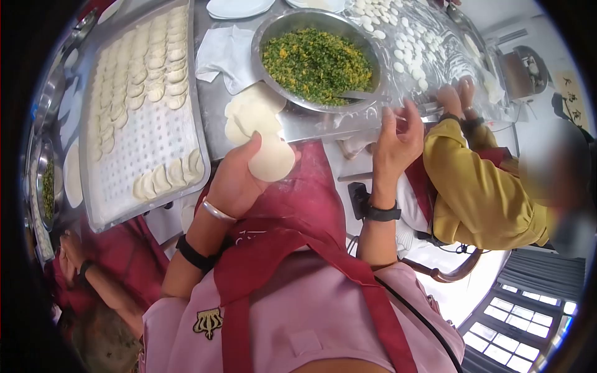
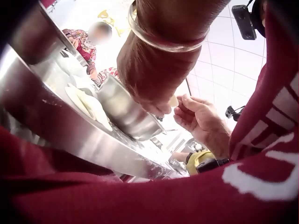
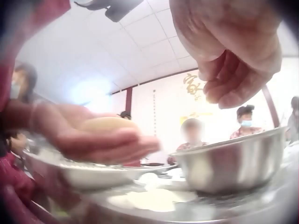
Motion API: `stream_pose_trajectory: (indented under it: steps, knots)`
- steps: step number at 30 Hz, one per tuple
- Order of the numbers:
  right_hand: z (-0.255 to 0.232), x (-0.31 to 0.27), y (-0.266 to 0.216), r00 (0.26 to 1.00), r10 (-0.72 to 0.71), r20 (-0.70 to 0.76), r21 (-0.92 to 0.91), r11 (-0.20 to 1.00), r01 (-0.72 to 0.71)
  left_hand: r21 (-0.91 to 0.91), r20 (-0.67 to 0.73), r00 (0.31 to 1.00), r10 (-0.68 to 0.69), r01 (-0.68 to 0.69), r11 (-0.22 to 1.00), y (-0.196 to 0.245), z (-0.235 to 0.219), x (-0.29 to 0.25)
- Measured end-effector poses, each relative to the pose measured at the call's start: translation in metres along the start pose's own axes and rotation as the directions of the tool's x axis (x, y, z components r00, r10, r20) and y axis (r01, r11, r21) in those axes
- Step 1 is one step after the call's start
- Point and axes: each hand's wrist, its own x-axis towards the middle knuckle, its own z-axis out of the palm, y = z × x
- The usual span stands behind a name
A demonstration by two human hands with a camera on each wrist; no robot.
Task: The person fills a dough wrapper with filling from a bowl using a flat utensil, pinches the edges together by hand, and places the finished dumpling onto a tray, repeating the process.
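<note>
A round dumpling wrapper (image 1: 272,158) lies on my left hand (image 1: 233,180), the thumb over its edge. In the right wrist view, the left fingers (image 3: 112,147) stretch out flat beneath the wrapper (image 3: 110,123). My right hand (image 1: 398,140) is raised just off the front right of the steel bowl (image 1: 381,78), fingers loosely bent and nothing seen in them. Chopped green and yellow filling (image 1: 317,65) fills the bowl, and a metal utensil (image 1: 360,95) rests in it. More wrappers (image 1: 245,115) lie on the steel table between the left hand and the bowl.
Left of the wrappers stands a perforated tray (image 1: 143,140) with rows of dumplings (image 1: 155,74). A white cloth (image 1: 227,59) lies by the bowl. Small dough pieces (image 1: 407,53) dot the floured table at the back right. A person in a yellow sleeve (image 1: 472,186) works close on the right.
</note>
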Motion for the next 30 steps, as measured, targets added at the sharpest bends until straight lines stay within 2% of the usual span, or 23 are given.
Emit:
stream_pose_trajectory:
  steps: [2, 5, 6, 9, 12, 15, 16, 18, 21, 24, 27, 29, 30]
  knots:
    - [0.002, 0.009, 0.005, 0.999, -0.034, -0.025, -0.102, 0.994, 0.031, 0.057, 0.019, 1.0, -0.011, 0.01, 0.998, -0.002, -0.004, -0.001]
    - [0.022, 0.019, 0.024, 0.974, 0.197, 0.112, 0.048, 0.978, -0.203, 0.099, 0.043, 0.999, -0.031, 0.027, 0.995, -0.004, -0.009, -0.003]
    - [0.024, 0.023, 0.012, 0.938, 0.294, 0.182, 0.18, 0.928, -0.326, 0.106, 0.051, 0.998, -0.037, 0.031, 0.994, -0.003, -0.01, -0.004]
    - [0.034, 0.03, 0.018, 0.909, 0.289, 0.3, 0.291, 0.88, -0.376, 0.187, 0.054, 0.998, -0.045, 0.034, 0.982, -0.001, -0.006, -0.008]
    - [0.04, 0.033, 0.008, 0.91, 0.256, 0.327, 0.26, 0.901, -0.347, 0.208, 0.08, 0.996, -0.03, 0.013, 0.978, -0.002, -0.006, -0.009]
    - [0.046, 0.036, 0.005, 0.9, 0.225, 0.373, 0.275, 0.9, -0.339, 0.32, 0.074, 0.997, 0.011, -0.034, 0.947, -0.004, -0.011, -0.007]
    - [0.046, 0.037, 0.003, 0.894, 0.23, 0.384, 0.277, 0.895, -0.349, 0.54, 0.107, 0.992, 0.069, -0.116, 0.833, -0.001, -0.01, -0.008]
    - [0.047, 0.037, -0.001, 0.881, 0.239, 0.409, 0.279, 0.886, -0.37, 0.855, 0.204, 0.967, 0.154, -0.253, 0.452, 0.007, -0.006, -0.013]
    - [0.051, 0.04, 0.005, 0.893, 0.156, 0.422, 0.247, 0.928, -0.279, 0.891, 0.453, 0.854, 0.255, -0.439, -0.113, 0.007, -0.017, -0.012]
    - [0.052, 0.04, 0.003, 0.887, 0.049, 0.459, 0.155, 0.979, -0.134, 0.866, 0.5, 0.827, 0.257, -0.479, -0.145, 0.007, -0.02, -0.011]
    - [0.065, 0.036, 0.007, 0.895, 0.064, 0.442, 0.227, 0.957, -0.181, 0.891, 0.417, 0.886, 0.201, -0.442, 0.1, 0.008, -0.022, -0.01]
    - [0.07, 0.035, 0.004, 0.879, 0.09, 0.468, 0.223, 0.95, -0.216, 0.902, 0.317, 0.931, 0.179, -0.355, 0.246, 0.005, -0.029, -0.005]
    - [0.072, 0.035, 0.002, 0.871, 0.102, 0.481, 0.222, 0.947, -0.234, 0.905, 0.303, 0.936, 0.181, -0.342, 0.252, 0.006, -0.029, -0.005]
